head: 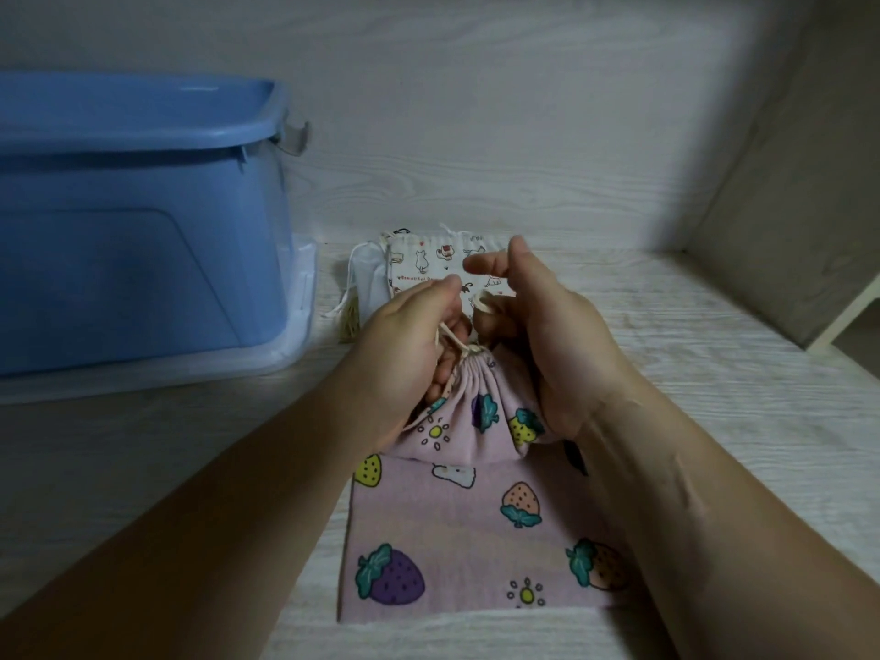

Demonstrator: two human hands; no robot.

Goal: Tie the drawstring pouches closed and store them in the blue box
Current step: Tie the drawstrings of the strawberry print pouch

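Dim, bluish light; brightest at centre; corners darkened; soft blur; wide-angle bending edges.

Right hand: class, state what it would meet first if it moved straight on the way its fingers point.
Probably the cat-print pouch lying just beyond the right hand; depth is unclear.

Your pink strawberry pouch (464, 435) stands, neck gathered tight. A cat-print pouch (428, 264) lies behind it, the blue box (133, 221) left.

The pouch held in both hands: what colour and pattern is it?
Pale pink pouch printed with multicoloured strawberries and little yellow suns; clearest in the head view.
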